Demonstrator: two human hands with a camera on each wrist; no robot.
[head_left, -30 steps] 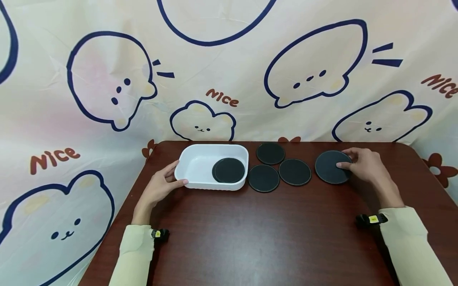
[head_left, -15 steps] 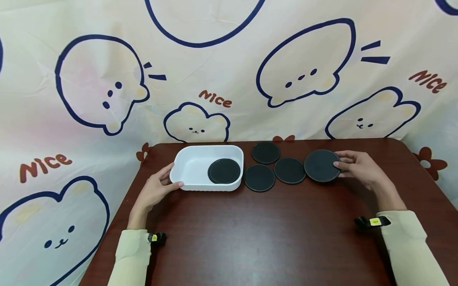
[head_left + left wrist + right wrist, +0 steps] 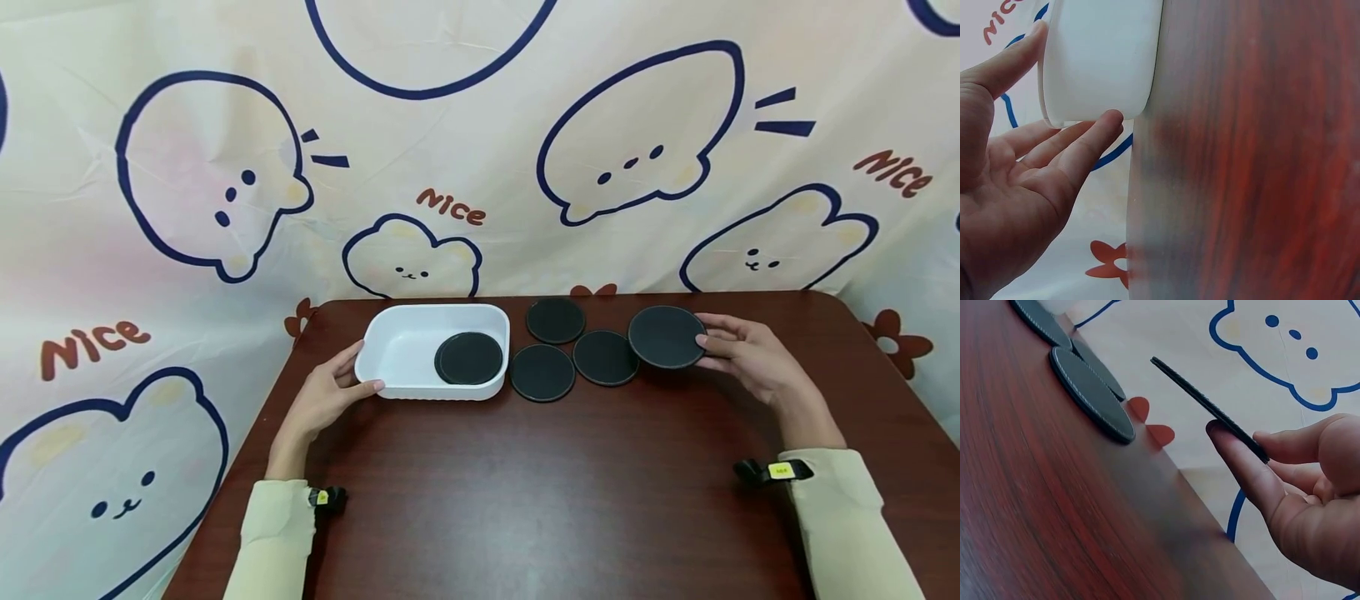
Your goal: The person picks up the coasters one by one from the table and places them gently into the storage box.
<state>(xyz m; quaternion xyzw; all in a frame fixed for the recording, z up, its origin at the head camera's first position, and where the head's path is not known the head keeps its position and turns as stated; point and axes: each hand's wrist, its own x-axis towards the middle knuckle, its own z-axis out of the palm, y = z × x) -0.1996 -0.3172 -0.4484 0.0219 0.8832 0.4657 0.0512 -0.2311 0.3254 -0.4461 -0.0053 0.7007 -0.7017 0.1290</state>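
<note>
My right hand (image 3: 753, 358) pinches a round black coaster (image 3: 663, 337) by its right edge, thumb on top and fingers beneath. In the right wrist view the coaster (image 3: 1204, 400) is edge-on, tilted and raised above the table. My left hand (image 3: 322, 400) grips the left end of a white plastic tray (image 3: 397, 388), its thumb at the near wall and fingers at the end wall. Inside the tray, at its right side, lie stacked black coasters (image 3: 471, 358). Three more rest flat right of it: a back coaster (image 3: 556, 321), a front coaster (image 3: 542, 372) and a right one (image 3: 604, 358).
The dark reddish-brown wooden table (image 3: 540, 483) extends toward the person. Behind it hangs a pale cloth (image 3: 510, 150) with blue bear outlines, meeting the table's back edge. Stitched rims show on the coasters (image 3: 1092, 394) lying on the table in the right wrist view.
My right hand has lifted its coaster off the table and carried it a little left, toward the others. The left hand stays on the tray; the head view has shifted slightly.
</note>
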